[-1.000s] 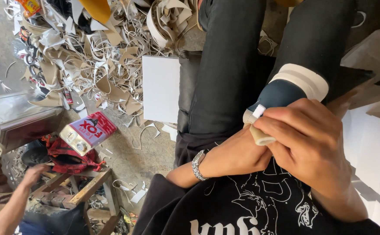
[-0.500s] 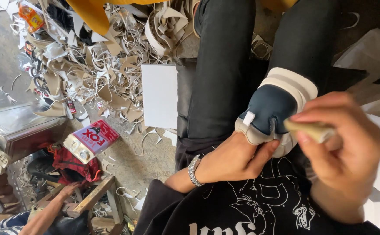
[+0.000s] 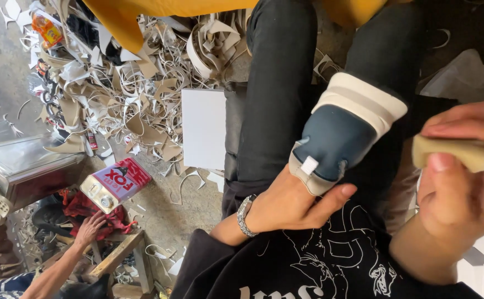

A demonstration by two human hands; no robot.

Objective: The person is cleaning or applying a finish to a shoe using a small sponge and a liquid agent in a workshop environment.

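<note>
- The left hand [image 3: 292, 205] cups the heel of a dark blue shoe [image 3: 339, 138] from below; its fingers are curled under the heel and the thumb lies stretched along the near edge, so the hand has a firm hold of it.
- The left wrist is bent inward across the lap and wears a metal bracelet [image 3: 244, 216].
- The shoe rests on the person's lap between the two black trouser legs, heel toward the body, with a white sole [image 3: 364, 99] facing up and to the right and a small white tab at the heel.
- The right hand [image 3: 463, 182] is raised just to the right of the shoe, clear of it, the forearm rising from the lower right.
- Its fingers are closed round a pale yellowish block [image 3: 455, 152], thumb pressed on the near face, other fingers wrapped over the top.
- On the floor to the left lie heaped offcuts [image 3: 125, 94], a white sheet [image 3: 203, 127] and a red and white tin [image 3: 114, 182].
- At the lower left another person's hand [image 3: 89, 227] rests on a red cloth [image 3: 87, 205].
</note>
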